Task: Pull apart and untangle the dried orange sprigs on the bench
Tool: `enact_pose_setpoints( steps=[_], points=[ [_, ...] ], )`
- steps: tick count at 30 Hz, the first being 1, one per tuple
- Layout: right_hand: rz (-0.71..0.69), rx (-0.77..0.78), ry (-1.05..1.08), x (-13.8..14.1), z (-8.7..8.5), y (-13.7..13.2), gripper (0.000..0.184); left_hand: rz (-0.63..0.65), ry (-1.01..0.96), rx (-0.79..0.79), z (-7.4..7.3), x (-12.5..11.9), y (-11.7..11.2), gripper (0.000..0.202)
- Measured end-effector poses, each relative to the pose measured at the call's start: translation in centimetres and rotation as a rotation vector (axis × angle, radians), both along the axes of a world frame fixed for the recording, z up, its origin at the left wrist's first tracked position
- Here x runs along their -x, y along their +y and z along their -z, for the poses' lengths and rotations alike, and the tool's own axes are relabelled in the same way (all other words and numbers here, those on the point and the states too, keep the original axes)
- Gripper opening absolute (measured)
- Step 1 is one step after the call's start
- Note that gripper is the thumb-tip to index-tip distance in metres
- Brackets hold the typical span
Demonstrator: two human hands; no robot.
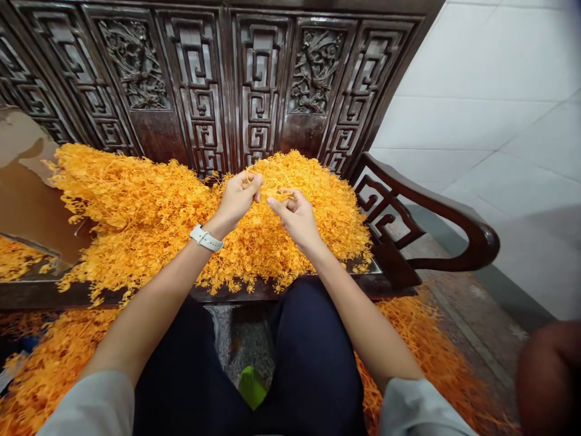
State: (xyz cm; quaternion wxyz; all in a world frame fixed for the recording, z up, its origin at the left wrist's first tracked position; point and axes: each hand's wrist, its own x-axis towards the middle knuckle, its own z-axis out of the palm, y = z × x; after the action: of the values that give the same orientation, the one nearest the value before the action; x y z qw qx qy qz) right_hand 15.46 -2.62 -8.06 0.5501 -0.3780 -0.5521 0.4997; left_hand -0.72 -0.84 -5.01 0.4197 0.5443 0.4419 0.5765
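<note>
A large heap of orange, frilly artificial-looking sprigs (154, 200) covers much of a dark wooden bench seat. Above the heap, my left hand (240, 197) has thumb and fingers pinched together, with a bit of an orange sprig showing at the fingertips. A white-banded watch (206, 238) is on that wrist. Just to the right, my right hand (297, 218) is also closed in a pinch, and a thin orange piece shows between its fingers. The two hands are close but apart. Whether both hold the same sprig cannot be made out against the orange heap.
The bench has a carved back (227, 91) and a curved armrest (454, 224) at right. A torn brown cardboard piece (36, 194) stands at left. More orange strands (422, 357) lie on the floor on both sides. Part of a person's limb (549, 375) shows at lower right.
</note>
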Motion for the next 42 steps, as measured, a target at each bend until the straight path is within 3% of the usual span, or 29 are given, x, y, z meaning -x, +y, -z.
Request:
enact_pose_setpoints(
  steps=[5,9,14,20,24,26,30,33,35,37,39,42],
  points=[
    [-0.029,-0.02,0.089,-0.6,0.0,0.2,0.042,0.13,0.062,0.029,-0.2,-0.3,-1.0,0.036],
    [-0.112,0.097,0.256,-0.8,-0.7,-0.3,0.037,0.146,0.186,0.021,-0.3,0.3,-1.4,0.049],
    [-0.154,0.178,0.264,-0.7,-1.0,-0.3,0.035,0.169,0.015,0.029,-0.5,0.3,-1.4,0.047],
    [-0.16,0.268,0.151,-0.7,-0.4,-0.1,0.028,0.012,-0.148,-0.017,-0.9,1.3,-0.6,0.04],
    [-0.154,0.187,0.071,-0.6,0.1,0.1,0.037,-0.114,-0.118,-0.082,-0.9,2.7,0.4,0.037],
    [-0.151,0.11,0.002,-0.6,0.3,-0.1,0.032,-0.167,-0.083,-0.118,-0.7,3.6,1.1,0.037],
    [-0.185,-0.122,-0.3,-0.7,-0.3,-1.3,0.039,-0.296,0.084,-0.212,0.1,5.2,2.5,0.035],
    [-0.197,-0.204,-0.386,-0.4,-1.2,-2.7,0.045,-0.449,0.447,-0.401,0.8,6.2,2.7,0.027],
    [-0.308,-0.067,-0.265,0.0,-1.7,-3.6,0.039,-0.539,0.756,-0.502,1.4,6.6,2.5,0.022],
    [-0.469,0.132,-0.099,0.3,-2.1,-4.1,0.034,-0.577,0.953,-0.537,1.8,6.7,2.5,0.039],
    [-0.58,0.252,-0.006,0.4,-2.2,-4.3,0.032,-0.579,0.992,-0.534,2.1,6.8,2.7,0.047],
    [-0.6,0.228,-0.108,0.0,-2.1,-4.1,0.031,-0.585,0.989,-0.487,2.3,7.0,3.1,0.048]
  ],
)
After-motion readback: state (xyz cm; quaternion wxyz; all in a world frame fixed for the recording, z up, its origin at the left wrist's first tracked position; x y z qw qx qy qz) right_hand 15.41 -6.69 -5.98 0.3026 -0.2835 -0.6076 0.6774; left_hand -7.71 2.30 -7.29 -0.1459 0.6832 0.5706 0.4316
